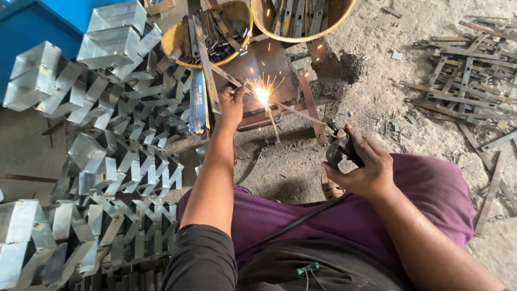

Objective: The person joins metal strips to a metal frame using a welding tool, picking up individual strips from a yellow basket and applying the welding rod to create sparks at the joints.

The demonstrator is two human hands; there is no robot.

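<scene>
The left arm is stretched forward from a dark sleeve, and the left hand [230, 105] is closed on a flat metal strip [211, 81], which is held down against a rusty metal plate [266, 73] set on the sandy floor [377, 91]. The right arm is bent across a purple-clad knee, and the right hand [362, 168] is wrapped tightly around a black welding holder [338, 146]. A thin welding rod [301, 113] is clamped in the holder and pointed leftward, its tip met by a burst of bright sparks [263, 92] on the plate, just beside the left hand. A black cable [301, 218] is trailed from the holder over the lap.

Beyond the plate, a yellow bucket [183, 46] is seen filled with loose metal strips, and part of a second yellow tub [344, 11] is loaded with longer flat bars. Folded steel brackets [113, 129] are heaped in rows to the left, against a blue surface [32, 27]. More flat strips [468, 81] are scattered on the floor to the right, well apart from both hands.
</scene>
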